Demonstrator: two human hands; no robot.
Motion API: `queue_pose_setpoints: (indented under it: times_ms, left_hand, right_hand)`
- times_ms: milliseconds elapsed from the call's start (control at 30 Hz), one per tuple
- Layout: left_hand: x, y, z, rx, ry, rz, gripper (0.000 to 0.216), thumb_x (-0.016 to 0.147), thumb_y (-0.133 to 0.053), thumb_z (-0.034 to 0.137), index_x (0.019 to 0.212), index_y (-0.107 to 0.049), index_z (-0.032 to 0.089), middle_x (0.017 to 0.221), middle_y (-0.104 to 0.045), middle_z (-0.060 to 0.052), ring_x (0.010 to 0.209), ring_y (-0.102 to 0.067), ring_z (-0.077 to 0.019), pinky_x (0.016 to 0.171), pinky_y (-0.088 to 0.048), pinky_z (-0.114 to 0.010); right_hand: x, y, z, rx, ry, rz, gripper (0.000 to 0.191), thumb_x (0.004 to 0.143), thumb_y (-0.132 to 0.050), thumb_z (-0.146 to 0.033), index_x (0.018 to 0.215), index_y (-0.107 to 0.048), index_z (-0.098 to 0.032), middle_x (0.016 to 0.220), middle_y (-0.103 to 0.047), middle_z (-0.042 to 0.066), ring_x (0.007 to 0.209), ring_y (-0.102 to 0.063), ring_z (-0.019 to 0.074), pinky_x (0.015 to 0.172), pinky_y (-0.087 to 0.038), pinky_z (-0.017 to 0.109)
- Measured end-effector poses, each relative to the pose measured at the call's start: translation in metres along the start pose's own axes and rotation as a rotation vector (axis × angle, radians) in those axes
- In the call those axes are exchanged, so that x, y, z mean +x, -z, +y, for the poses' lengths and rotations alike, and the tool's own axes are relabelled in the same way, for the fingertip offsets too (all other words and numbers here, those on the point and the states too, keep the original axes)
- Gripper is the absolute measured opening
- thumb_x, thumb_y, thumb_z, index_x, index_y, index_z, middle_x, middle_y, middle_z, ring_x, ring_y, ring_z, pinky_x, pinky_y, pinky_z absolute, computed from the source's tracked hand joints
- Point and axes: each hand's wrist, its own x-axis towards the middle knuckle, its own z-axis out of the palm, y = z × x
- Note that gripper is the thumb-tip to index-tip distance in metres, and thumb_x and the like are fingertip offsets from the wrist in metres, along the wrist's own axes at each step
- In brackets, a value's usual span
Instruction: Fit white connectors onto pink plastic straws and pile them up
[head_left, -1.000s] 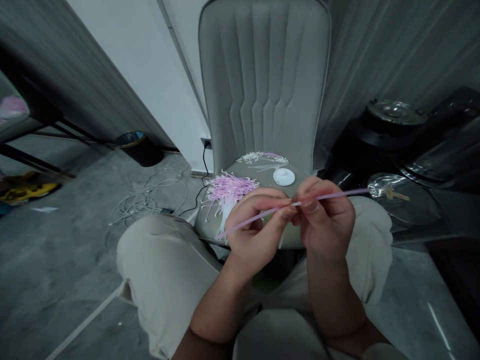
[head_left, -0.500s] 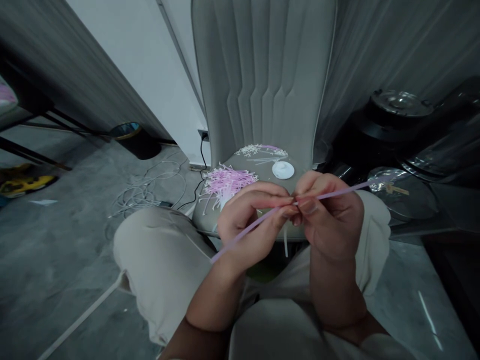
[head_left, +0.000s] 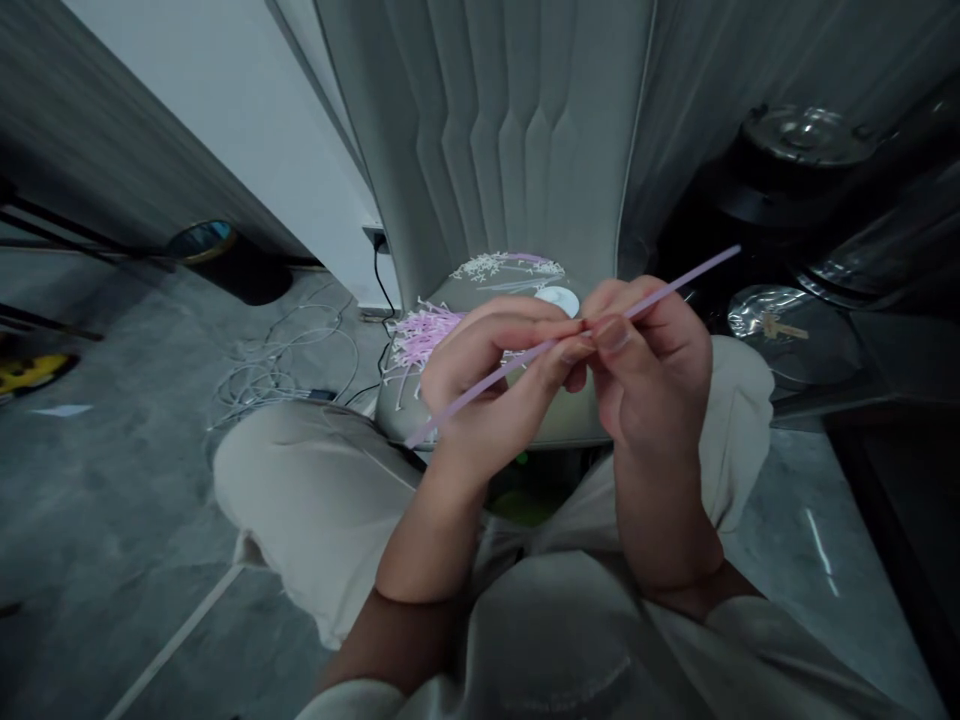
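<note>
Pinching pink straw [head_left: 675,285] with left hand [head_left: 487,390] and right hand [head_left: 649,370], fingers [head_left: 611,335] clamping it, above pink clippings [head_left: 420,335] on chair seat [head_left: 397,420].

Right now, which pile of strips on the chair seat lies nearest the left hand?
The pink pile, partly hidden behind the left hand; the white pile lies farther back.

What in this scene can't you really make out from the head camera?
In the head view:
Pinched section of the thin pink plastic straw: hidden by the left hand and right hand.
Pile of pale pink strips on the grey upholstered seat: partly behind the left hand.
White round disc: its lower part is behind the left hand.
</note>
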Motion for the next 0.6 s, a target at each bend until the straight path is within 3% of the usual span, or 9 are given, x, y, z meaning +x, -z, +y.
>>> queue_pose_setpoints:
  times_ms: [133, 300, 433, 600]
  left_hand:
    - [0.001, 0.007, 0.006, -0.010, 0.002, 0.060, 0.006, 0.076, -0.076, 0.021, 0.081, -0.073, 0.024, 0.075, -0.070, 0.001, 0.071, -0.067, -0.0117, 0.062, -0.054, -0.025]
    - [0.002, 0.013, 0.015, -0.006, 0.085, 0.088, 0.005, 0.074, -0.078, 0.024, 0.077, -0.074, 0.025, 0.070, -0.069, 0.002, 0.069, -0.066, -0.0132, 0.062, -0.054, -0.027]
    - [0.001, 0.015, 0.015, -0.029, 0.130, 0.061, 0.008, 0.072, -0.080, 0.024, 0.076, -0.073, 0.023, 0.071, -0.071, 0.001, 0.067, -0.066, -0.0127, 0.062, -0.054, -0.026]
    - [0.001, 0.018, 0.014, -0.057, 0.180, -0.012, 0.010, 0.070, -0.081, 0.023, 0.076, -0.074, 0.022, 0.073, -0.072, 0.001, 0.068, -0.067, -0.0114, 0.063, -0.054, -0.024]
  right_hand:
    - [0.001, 0.011, -0.003, -0.040, -0.048, -0.122, 0.019, 0.083, -0.067, -0.041, 0.091, -0.063, -0.024, 0.074, -0.061, -0.002, 0.060, -0.058, 0.0107, 0.051, -0.050, 0.025]
    - [0.002, 0.024, -0.007, -0.156, 0.090, -0.038, 0.021, 0.080, -0.069, -0.039, 0.097, -0.063, -0.028, 0.081, -0.062, 0.000, 0.066, -0.058, 0.0133, 0.056, -0.050, 0.028]
    - [-0.003, 0.015, -0.013, -0.304, 0.243, -0.002, 0.017, 0.078, -0.067, -0.020, 0.094, -0.065, -0.025, 0.086, -0.061, 0.000, 0.074, -0.059, 0.0140, 0.063, -0.050, 0.029]
    - [-0.009, 0.003, -0.022, -0.528, 0.209, -0.035, 0.013, 0.081, -0.062, -0.014, 0.086, -0.066, -0.025, 0.077, -0.063, -0.002, 0.073, -0.059, 0.0131, 0.063, -0.049, 0.028]
